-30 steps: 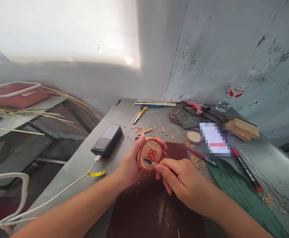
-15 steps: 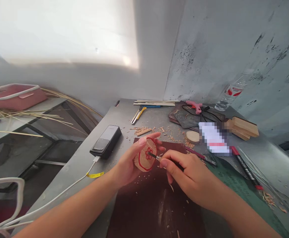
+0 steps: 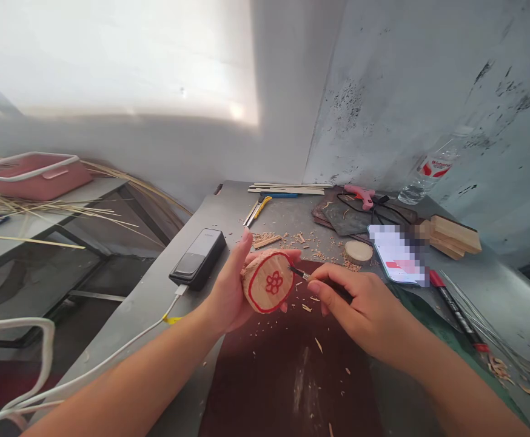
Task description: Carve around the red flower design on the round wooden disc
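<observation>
My left hand point(image 3: 226, 285) grips a round slice of pale wood point(image 3: 265, 297) by its edge, thumb raised behind it. The slice has a red painted ring and a small red flower on its face. My right hand point(image 3: 365, 309) pinches a craft knife point(image 3: 302, 274), whose fine blade touches or nearly touches the slice's right rim. Below both hands lies a dark brown cutting mat point(image 3: 292, 388) scattered with wood shavings. A smaller plain wooden disc point(image 3: 358, 252) rests on the bench beyond my right hand.
The metal bench holds a black power bank point(image 3: 197, 259) on a white cable, a yellow utility knife point(image 3: 258, 209), a pink glue gun point(image 3: 359, 196), a pixelated phone point(image 3: 396, 255), a marker point(image 3: 458, 315), wood blocks point(image 3: 456, 241) and a bottle point(image 3: 433, 170). A wall stands behind.
The wooden slice has turned and lifted slightly, its flower now upright and facing me. The knife has moved from the flower to the slice's right rim. More shavings lie on the mat.
</observation>
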A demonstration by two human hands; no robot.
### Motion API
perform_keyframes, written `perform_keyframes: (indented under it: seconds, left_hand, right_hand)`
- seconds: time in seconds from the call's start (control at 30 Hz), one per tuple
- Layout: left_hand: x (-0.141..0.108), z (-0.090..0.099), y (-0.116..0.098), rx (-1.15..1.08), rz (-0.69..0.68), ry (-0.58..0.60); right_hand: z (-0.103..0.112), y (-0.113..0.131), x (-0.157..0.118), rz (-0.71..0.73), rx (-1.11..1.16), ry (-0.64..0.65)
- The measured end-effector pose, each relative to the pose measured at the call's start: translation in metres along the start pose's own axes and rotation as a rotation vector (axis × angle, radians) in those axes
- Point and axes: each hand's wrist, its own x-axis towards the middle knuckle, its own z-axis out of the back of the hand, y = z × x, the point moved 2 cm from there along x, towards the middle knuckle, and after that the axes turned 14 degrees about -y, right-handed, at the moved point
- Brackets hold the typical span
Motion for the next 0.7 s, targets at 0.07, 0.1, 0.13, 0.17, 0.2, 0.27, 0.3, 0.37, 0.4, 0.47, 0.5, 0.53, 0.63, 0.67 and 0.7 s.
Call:
perform_keyframes:
  seconds: [0.07,0.1,0.13,0.17,0.2,0.27,0.3,0.37,0.4,0.47,0.5,0.53,0.63,0.67,0.7]
  left_hand:
    - [0.000,0.002,0.000,-0.019,0.020,0.063]
    - [0.000,0.002,0.001,-0.026,0.017,0.091]
    - [0.000,0.003,0.001,-0.030,0.004,0.115]
    - [0.000,0.003,0.001,-0.029,-0.021,0.131]
    - [0.000,0.003,0.001,-0.023,-0.054,0.137]
    - [0.000,0.003,0.002,-0.005,-0.117,0.130]
    - [0.000,0.003,0.002,0.000,-0.133,0.121]
    - [0.000,0.002,0.002,0.001,-0.123,0.115]
    - [0.000,0.002,0.002,-0.001,-0.111,0.115]
    - [0.000,0.001,0.001,-0.010,-0.103,0.118]
    - [0.000,0.000,0.000,-0.021,-0.112,0.113]
    - [-0.001,0.000,-0.001,-0.032,-0.128,0.103]
    - [-0.003,-0.003,-0.002,-0.058,-0.202,0.044]
    - [-0.003,-0.003,-0.002,-0.064,-0.228,0.021]
    - [-0.004,-0.004,-0.002,-0.073,-0.251,0.004]
  right_hand:
    - [-0.001,-0.001,0.000,0.008,-0.016,0.005]
    - [-0.002,-0.001,0.000,0.009,-0.018,0.005]
    - [-0.002,-0.002,0.001,0.008,-0.020,0.003]
    - [-0.001,-0.003,0.001,0.004,-0.021,0.002]
    - [0.000,-0.003,0.002,-0.001,-0.024,-0.001]
    - [0.002,-0.005,0.003,-0.009,-0.036,0.002]
    - [0.003,-0.005,0.003,-0.012,-0.043,0.011]
    - [0.006,-0.006,0.003,-0.017,-0.054,0.039]
    - [0.007,-0.006,0.002,-0.019,-0.059,0.059]
    - [0.009,-0.006,0.001,-0.033,-0.071,0.100]
    - [0.010,-0.005,0.000,-0.042,-0.078,0.117]
    - [0.010,-0.004,-0.001,-0.049,-0.085,0.133]
    - [0.007,0.000,-0.004,-0.056,-0.080,0.155]
    - [0.006,0.001,-0.004,-0.060,-0.064,0.155]
    - [0.004,0.002,-0.005,-0.066,-0.046,0.154]
